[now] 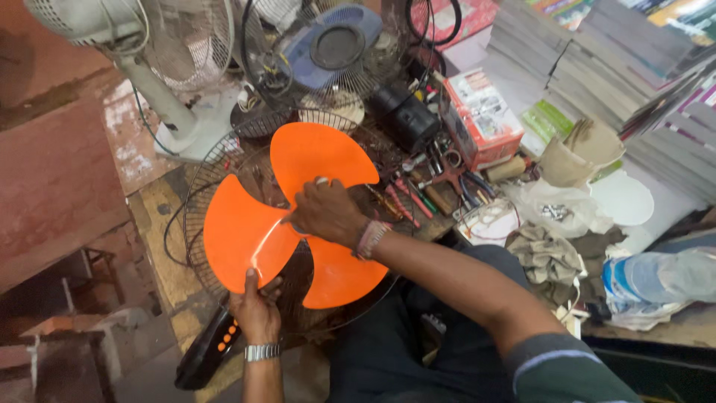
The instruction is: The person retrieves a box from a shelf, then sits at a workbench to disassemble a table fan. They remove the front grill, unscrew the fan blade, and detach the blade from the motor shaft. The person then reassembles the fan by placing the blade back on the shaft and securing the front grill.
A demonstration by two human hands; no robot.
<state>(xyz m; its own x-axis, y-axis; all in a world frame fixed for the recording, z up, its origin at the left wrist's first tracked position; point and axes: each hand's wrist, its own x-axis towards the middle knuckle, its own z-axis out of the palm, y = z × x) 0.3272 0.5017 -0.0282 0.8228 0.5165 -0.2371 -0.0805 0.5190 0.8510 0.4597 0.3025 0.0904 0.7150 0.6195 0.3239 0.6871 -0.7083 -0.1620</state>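
Books: tall stacks of books and magazines (597, 67) fill the far right corner, well apart from the orange fan blade.
Wire guard: a round wire fan guard (195, 201) lies flat directly under the blade, its rim showing all around it.
Orange fan blade: the three-lobed orange fan blade (313, 157) sits in the middle of the bench, lying over the guard.
White fan: a white pedestal fan (149, 82) stands beyond the blade, to its upper left.
Blue-hub fan: a second caged fan with a blue hub (332, 46) rests just beyond the blade.
Black base: a black fan base with orange buttons (210, 351) lies below the blade's near lobe.
Red box: a red and white carton (481, 116) sits right of the blade, with pliers and hand tools (436, 183) between them.
Right hand: the right hand (328, 213) is closed over the blade's hub, fingers curled around its centre.
Left hand: the left hand (256, 310), a metal watch on its wrist, pinches the edge of the blade's near left lobe, thumb on top.
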